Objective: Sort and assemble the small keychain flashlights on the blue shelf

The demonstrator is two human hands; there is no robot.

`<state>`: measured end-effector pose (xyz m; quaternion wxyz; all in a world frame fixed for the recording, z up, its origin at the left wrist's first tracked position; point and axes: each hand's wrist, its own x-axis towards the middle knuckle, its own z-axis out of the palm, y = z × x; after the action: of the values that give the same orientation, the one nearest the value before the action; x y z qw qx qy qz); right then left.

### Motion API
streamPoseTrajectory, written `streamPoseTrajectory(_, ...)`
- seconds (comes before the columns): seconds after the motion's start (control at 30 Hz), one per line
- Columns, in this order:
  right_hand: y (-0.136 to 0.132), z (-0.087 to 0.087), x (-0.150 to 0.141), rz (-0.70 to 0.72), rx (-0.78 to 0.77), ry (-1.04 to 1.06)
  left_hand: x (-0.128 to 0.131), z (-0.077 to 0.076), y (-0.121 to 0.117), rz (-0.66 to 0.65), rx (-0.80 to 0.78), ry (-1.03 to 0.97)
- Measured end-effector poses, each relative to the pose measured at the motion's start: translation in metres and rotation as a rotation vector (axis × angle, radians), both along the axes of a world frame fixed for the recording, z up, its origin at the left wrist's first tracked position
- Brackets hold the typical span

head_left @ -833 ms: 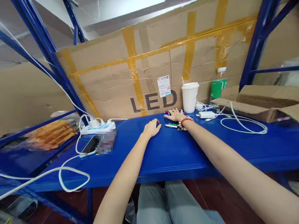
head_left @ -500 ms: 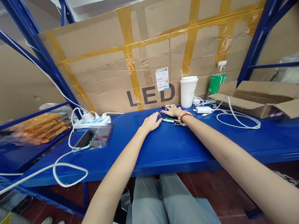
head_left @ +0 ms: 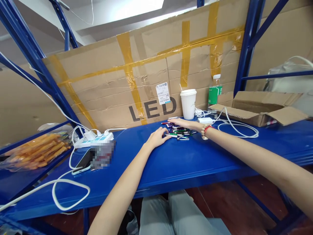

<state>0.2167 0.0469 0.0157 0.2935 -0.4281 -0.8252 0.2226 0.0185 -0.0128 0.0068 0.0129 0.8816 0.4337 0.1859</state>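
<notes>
A loose pile of coloured pens (head_left: 179, 131) lies on the blue shelf (head_left: 176, 160) in front of the taped LED cardboard sheet (head_left: 146, 78). My right hand (head_left: 184, 124) lies flat over the back of the pile, fingers stretched out to the left, a red and beaded bracelet on the wrist. My left hand (head_left: 157, 137) rests on the shelf just left of the pens, fingers curled, their tips touching the end of a white pen (head_left: 171, 135). I cannot see anything inside its fingers.
A white paper cup (head_left: 188, 103) and a green-labelled bottle (head_left: 214, 93) stand behind the pens. A white charger with coiled cable (head_left: 238, 125) and an open cardboard box (head_left: 259, 109) lie to the right. A power strip (head_left: 94, 138), phone (head_left: 81, 160) and cables lie left.
The camera swung right and tilted up. My right hand turned to point leftward across the pens, uncovering more of the pile. My left hand reached the white pen's end.
</notes>
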Motion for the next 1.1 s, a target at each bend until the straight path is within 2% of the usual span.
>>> streamPoseTrajectory(0.1,-0.013,0.002,0.014,0.166,-0.037,0.107,0.004,0.001,-0.001,-0.020,0.009,-0.015)
streamPoseTrajectory(0.17,-0.021,0.003,0.021,0.213,-0.062,0.112,0.005,0.000,-0.001,-0.029,0.002,-0.031)
streamPoseTrajectory(0.4,-0.044,0.014,0.020,0.298,-0.099,-0.102,0.004,-0.006,0.008,-0.052,-0.033,-0.082)
streamPoseTrajectory(0.57,-0.048,0.011,0.015,0.303,-0.102,-0.186,0.000,-0.007,0.010,-0.045,-0.043,-0.107)
streamPoseTrajectory(0.93,-0.044,0.010,0.021,0.222,-0.088,-0.129,-0.002,-0.005,0.009,-0.048,-0.049,-0.119)
streamPoseTrajectory(1.1,-0.041,0.005,0.021,0.230,-0.079,-0.082,-0.001,-0.005,0.009,-0.056,-0.062,-0.139)
